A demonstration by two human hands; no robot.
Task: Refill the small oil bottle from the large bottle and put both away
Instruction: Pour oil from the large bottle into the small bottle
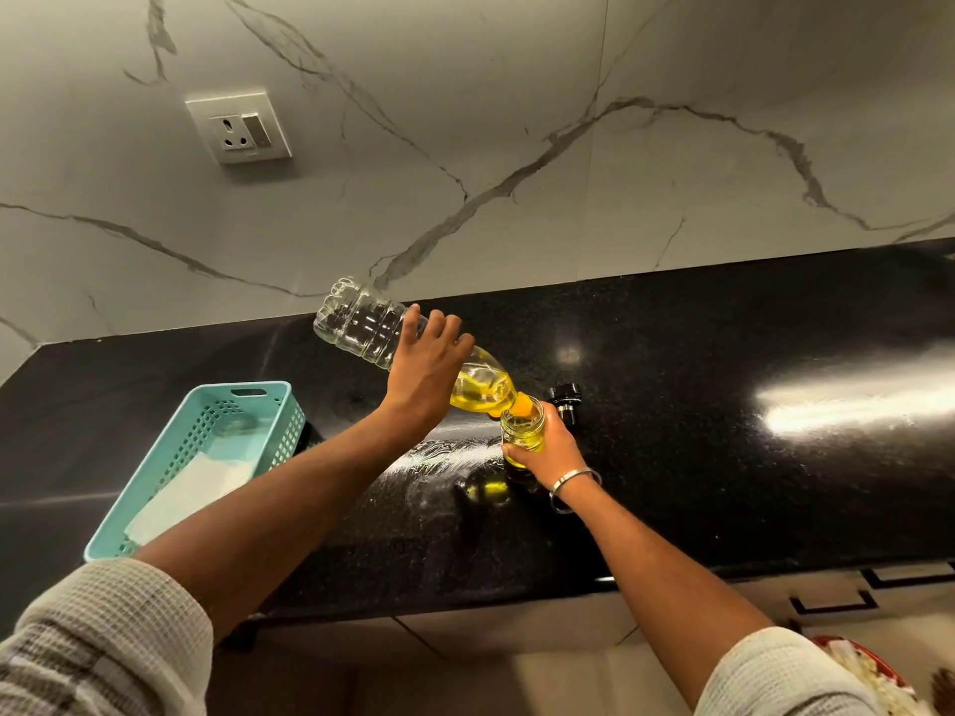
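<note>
Above the black counter [672, 405], the large bottle [372, 328] is gripped by the left hand [426, 364], fingers curled round its middle. It is tilted neck-down into the small oil bottle [523, 431], which is clasped by the right hand [548, 452]. Yellow oil is seen in both.

Right fingers [509, 451] hide small oil bottle's [523, 431] base, seemingly.

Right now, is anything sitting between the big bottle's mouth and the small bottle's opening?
Nothing visible. The large bottle, tilted in the left hand, has its orange neck at the mouth of the small bottle held by the right hand. The black cap lies behind.
</note>
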